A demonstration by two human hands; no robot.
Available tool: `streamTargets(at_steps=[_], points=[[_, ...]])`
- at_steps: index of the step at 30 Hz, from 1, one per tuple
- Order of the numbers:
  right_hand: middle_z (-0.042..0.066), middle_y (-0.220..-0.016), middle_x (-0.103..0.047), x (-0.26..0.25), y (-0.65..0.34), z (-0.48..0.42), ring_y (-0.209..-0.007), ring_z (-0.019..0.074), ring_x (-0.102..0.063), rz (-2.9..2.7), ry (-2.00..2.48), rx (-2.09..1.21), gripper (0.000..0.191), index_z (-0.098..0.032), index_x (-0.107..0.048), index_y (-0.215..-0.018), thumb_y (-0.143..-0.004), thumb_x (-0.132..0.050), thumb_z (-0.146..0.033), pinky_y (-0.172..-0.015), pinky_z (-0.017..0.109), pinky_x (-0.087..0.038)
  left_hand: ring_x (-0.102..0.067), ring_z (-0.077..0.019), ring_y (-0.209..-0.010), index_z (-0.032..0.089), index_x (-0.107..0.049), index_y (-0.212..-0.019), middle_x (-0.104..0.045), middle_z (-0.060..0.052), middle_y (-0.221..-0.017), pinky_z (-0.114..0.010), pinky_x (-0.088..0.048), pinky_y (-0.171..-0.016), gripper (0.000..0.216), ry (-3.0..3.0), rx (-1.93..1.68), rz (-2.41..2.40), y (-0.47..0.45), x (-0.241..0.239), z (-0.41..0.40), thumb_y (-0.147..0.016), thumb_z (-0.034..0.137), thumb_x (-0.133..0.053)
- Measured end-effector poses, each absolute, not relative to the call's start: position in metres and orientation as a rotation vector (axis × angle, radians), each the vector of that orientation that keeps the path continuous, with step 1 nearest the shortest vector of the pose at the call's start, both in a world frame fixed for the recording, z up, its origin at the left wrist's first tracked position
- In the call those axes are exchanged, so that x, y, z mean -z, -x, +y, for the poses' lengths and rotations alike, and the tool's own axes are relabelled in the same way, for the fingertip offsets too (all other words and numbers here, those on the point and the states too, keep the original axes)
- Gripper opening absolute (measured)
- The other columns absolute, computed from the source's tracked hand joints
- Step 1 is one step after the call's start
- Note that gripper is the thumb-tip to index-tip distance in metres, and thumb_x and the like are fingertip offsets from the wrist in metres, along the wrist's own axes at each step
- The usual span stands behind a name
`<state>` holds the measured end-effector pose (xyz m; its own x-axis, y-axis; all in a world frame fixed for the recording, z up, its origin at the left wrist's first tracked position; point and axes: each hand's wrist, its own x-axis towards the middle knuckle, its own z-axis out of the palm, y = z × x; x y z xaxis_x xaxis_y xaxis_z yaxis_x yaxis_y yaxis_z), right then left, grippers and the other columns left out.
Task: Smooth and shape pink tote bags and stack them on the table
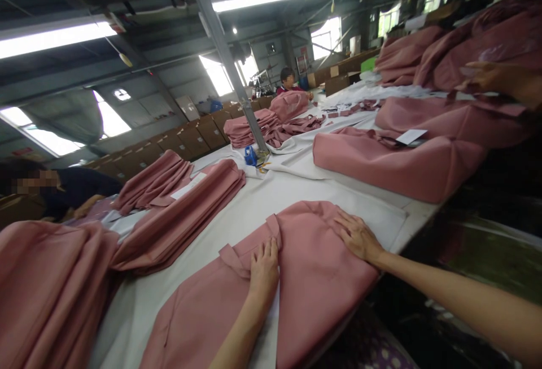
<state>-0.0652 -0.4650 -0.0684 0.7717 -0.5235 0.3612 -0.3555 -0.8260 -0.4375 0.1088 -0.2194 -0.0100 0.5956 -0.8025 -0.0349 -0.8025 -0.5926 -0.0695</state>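
Note:
A pink bag (pixel 203 307) with a short handle strap (pixel 237 261) lies in front of me on the table. My left hand (pixel 263 270) rests on it beside the strap, its fingers stretched out over the fabric. Just right of that hand, a second pink piece (pixel 315 278), probably another bag or a folded part of the same one, lies flat; I cannot tell which. My right hand (pixel 358 236) lies with fingers spread on its upper right corner. A strip of white shows between the two pink pieces, under my left forearm.
Stacked pink bags (pixel 182 219) lie at left, and another pink pile (pixel 46 290) nearer. Filled pink bags (pixel 381 163) stand at right, with a co-worker's hand (pixel 503 83) above. A metal post (pixel 228 64) rises beside a blue tape dispenser (pixel 250 156). Two other people work around the table.

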Motion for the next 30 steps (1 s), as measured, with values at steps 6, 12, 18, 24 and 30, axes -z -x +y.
streamTargets(at_steps=[6,12,18,24,30], points=[[0.009,-0.147,-0.038,0.069,0.066,-0.466,-0.130,0.0261,-0.041,0.708,2.610,0.646,0.040,-0.017,-0.060,-0.124,-0.091,-0.039,-0.026,-0.106,0.044,-0.034,-0.034,-0.0316,-0.136,0.005,-0.038,-0.140,-0.037,-0.018,-0.146,-0.053,-0.029,-0.111,0.051,2.798,0.214,1.415,-0.093,0.038,-0.207,-0.096,0.029,-0.032],[0.007,-0.146,-0.040,0.065,0.066,-0.467,-0.129,0.0237,-0.042,0.704,2.666,0.630,0.039,-0.018,-0.061,-0.122,-0.090,-0.041,-0.026,-0.106,0.041,-0.034,-0.039,-0.0325,-0.133,0.003,-0.041,-0.137,-0.044,-0.022,-0.140,-0.056,-0.028,-0.110,0.055,3.146,0.347,1.563,-0.102,0.050,-0.212,-0.096,0.039,-0.033],[0.013,-0.144,-0.042,0.073,0.068,-0.475,-0.127,0.0262,-0.045,0.602,2.681,0.706,0.044,-0.013,-0.061,-0.120,-0.091,-0.034,-0.030,-0.106,0.044,-0.034,-0.032,-0.0182,-0.138,0.009,-0.027,-0.144,-0.037,-0.015,-0.148,-0.035,-0.035,-0.111,0.058,3.291,0.360,1.453,-0.114,0.019,-0.189,-0.099,0.044,-0.022],[0.014,-0.140,-0.047,0.098,0.064,-0.495,-0.128,0.0281,-0.044,0.462,2.745,0.788,0.047,-0.011,-0.061,-0.119,-0.093,-0.031,-0.037,-0.106,0.045,-0.036,-0.019,-0.0312,-0.142,0.010,-0.028,-0.145,-0.030,-0.019,-0.150,-0.058,-0.019,-0.113,0.061,3.282,0.475,1.082,-0.137,-0.026,-0.103,-0.097,0.047,-0.021],[0.015,-0.139,-0.047,0.093,0.066,-0.493,-0.128,0.0289,-0.044,0.477,2.772,0.772,0.047,-0.011,-0.060,-0.120,-0.093,-0.031,-0.035,-0.105,0.047,-0.037,-0.026,-0.0426,-0.136,0.022,-0.027,-0.147,-0.033,-0.017,-0.149,-0.072,-0.019,-0.102,0.063,3.005,0.236,0.601,-0.140,0.004,-0.014,-0.093,0.055,-0.031]])
